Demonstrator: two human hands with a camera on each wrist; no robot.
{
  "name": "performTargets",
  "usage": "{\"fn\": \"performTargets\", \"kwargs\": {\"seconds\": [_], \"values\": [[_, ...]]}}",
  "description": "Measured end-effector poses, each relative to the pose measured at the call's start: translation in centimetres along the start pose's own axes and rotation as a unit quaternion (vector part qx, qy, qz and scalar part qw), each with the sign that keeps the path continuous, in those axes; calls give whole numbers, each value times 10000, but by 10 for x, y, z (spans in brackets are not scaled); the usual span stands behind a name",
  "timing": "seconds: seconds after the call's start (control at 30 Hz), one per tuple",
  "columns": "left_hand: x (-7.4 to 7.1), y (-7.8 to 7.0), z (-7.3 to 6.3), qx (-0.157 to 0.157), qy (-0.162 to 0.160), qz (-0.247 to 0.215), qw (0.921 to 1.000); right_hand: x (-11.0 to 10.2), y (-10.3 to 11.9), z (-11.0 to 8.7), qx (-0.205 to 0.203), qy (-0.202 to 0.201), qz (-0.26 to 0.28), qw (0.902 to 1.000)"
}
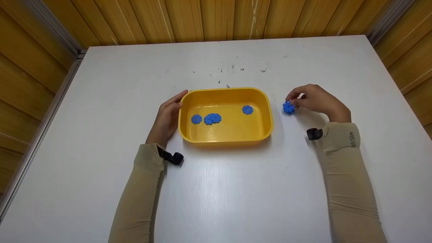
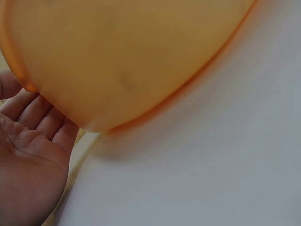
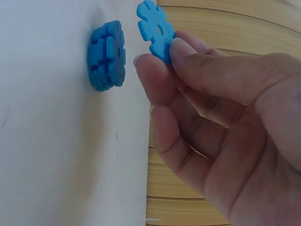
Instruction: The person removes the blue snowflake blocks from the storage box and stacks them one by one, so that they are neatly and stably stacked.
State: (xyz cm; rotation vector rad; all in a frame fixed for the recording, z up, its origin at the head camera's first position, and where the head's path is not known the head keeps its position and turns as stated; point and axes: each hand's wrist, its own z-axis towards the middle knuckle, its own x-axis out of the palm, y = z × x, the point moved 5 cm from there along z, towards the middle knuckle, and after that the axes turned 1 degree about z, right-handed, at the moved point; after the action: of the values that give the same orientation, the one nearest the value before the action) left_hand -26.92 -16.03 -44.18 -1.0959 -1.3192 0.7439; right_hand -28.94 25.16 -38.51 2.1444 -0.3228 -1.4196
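Note:
A yellow plastic tub (image 1: 226,143) stands on the table, with several flat blue notched discs (image 1: 212,118) lying on its floor. At the tub's left end, my left hand (image 1: 165,118) holds the wall, thumb at the rim; in the left wrist view its fingertips are hidden behind the tub. My right hand (image 1: 319,99) is off the tub's right end. Between thumb and fingertips it pinches one blue snowflake-shaped disc (image 3: 153,28). Beside that disc, a small stack of the same discs (image 3: 107,56) sits on the table, apart from the held one.
The white tabletop (image 1: 219,195) carries dark scuff marks (image 1: 233,67) behind the tub. Slatted wood-look panels (image 1: 216,20) stand along the table's back edge. A metal corner post (image 1: 50,27) rises at the back left.

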Motion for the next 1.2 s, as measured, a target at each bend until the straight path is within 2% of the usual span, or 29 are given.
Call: {"fn": "performTargets", "kwargs": {"seconds": [0.3, 0.57, 0.83, 1.2], "values": [[1, 0, -1, -32, -58, -15, 10000, 1, -11, 1, 159, 59, -55, 9998], [1, 0, 0, -72, -44, -48, 10000, -1, -7, 0, 204, 46, -80, 9997], [1, 0, 0, -40, -33, -39, 10000, -5, 11, -2, 156, 55, -2, 9999], [1, 0, 1, -82, -129, 48, 9999, -13, 51, 1, -337, -29, -150, 9993]]}}
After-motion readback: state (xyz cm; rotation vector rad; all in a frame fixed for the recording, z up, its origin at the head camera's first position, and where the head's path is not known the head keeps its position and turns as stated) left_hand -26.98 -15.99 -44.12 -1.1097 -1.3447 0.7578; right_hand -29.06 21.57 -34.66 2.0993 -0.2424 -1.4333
